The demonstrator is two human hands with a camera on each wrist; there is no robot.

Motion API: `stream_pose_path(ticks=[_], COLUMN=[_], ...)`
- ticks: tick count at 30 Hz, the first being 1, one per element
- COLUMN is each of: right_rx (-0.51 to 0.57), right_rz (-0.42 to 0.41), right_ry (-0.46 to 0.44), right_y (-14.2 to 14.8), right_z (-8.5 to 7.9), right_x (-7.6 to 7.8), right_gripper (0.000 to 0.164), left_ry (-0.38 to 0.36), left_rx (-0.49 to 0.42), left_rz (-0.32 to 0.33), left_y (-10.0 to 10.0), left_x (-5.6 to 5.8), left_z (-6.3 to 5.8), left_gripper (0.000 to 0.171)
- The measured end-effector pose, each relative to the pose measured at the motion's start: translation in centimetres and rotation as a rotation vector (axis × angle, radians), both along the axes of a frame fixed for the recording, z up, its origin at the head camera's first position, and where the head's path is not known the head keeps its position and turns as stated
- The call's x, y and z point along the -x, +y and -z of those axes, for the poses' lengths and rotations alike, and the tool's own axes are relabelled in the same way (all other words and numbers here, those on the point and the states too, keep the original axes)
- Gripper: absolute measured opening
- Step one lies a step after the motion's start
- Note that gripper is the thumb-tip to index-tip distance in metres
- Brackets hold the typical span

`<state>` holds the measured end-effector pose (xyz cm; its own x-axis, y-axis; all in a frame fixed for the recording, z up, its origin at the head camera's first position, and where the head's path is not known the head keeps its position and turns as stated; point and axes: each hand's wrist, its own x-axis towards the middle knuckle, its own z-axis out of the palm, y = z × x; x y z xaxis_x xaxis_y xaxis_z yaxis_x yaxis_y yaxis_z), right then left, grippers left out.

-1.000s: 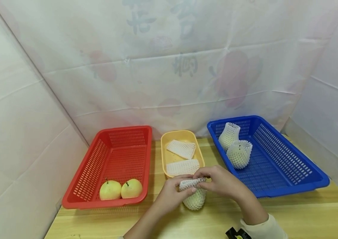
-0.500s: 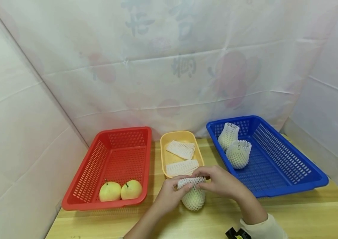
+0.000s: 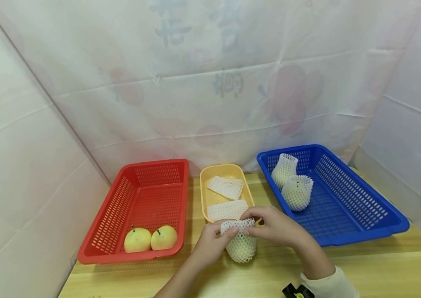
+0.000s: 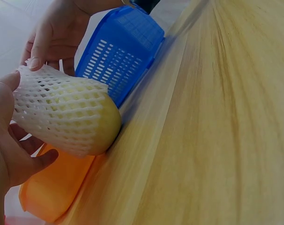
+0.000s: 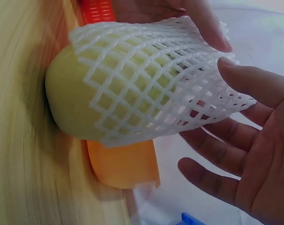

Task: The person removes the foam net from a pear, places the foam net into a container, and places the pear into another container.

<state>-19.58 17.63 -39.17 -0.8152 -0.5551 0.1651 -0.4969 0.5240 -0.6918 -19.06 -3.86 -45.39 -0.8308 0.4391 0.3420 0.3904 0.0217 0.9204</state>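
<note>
A pale yellow pear stands on the wooden table, its bottom bare and the rest inside a white foam net sleeve. On the left side, my left hand pinches the sleeve's upper rim, thumb outside. My right hand pinches the same rim from the right between thumb and fingers. In the right wrist view the sleeve narrows above the fruit, towards both thumbs. The left wrist view shows the sleeve between the two hands, with the pear's lower end touching the table.
A red basket with two bare pears stands at left. Behind the hands, a small yellow tray holds two flat foam net sleeves. At right, a blue basket contains two net-covered pears.
Both hands stay at the sleeve's rim. The rim has spread wider and stands more upright, and the left thumb has shifted slightly left and up.
</note>
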Motion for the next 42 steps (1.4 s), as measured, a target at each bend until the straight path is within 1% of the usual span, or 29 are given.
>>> stream_pose_path(ticks=[5, 12, 17, 20, 27, 34, 39, 42], right_rx=[-0.007, -0.007, -0.02, -0.018, -0.016, -0.016, -0.019, -0.025], right_rz=[-0.019, -0.029, -0.026, -0.031, -0.046, -0.047, -0.046, -0.057], right_ry=[-0.036, -0.046, -0.062, -0.06, -0.063, -0.067, -0.047, -0.04], right_y=[0.1, 0.3, 0.3, 0.3, 0.3, 0.4, 0.4, 0.3], right_z=[0.1, 0.3, 0.5, 0.5, 0.6, 0.8, 0.9, 1.1], right_x=[0.1, 0.1, 0.2, 0.2, 0.3, 0.4, 0.5, 0.6], right_gripper=[0.018, 0.018, 0.017, 0.018, 0.018, 0.016, 0.015, 0.014], left_ry=[-0.004, -0.02, -0.005, 0.007, -0.007, -0.007, 0.002, -0.01], left_rx=[-0.017, -0.005, -0.01, -0.01, -0.008, -0.006, 0.012, 0.018], left_rz=[0.01, 0.001, 0.004, 0.004, 0.008, 0.01, -0.009, -0.015], left_y=[0.1, 0.0, 0.0, 0.1, -0.1, 0.0, 0.0, -0.1], left_x=[0.1, 0.1, 0.1, 0.1, -0.1, -0.1, 0.0, -0.1], left_z=[0.1, 0.4, 0.6, 0.7, 0.4, 0.6, 0.3, 0.3], left_gripper=[0.024, 0.024, 0.023, 0.023, 0.024, 0.024, 0.024, 0.025])
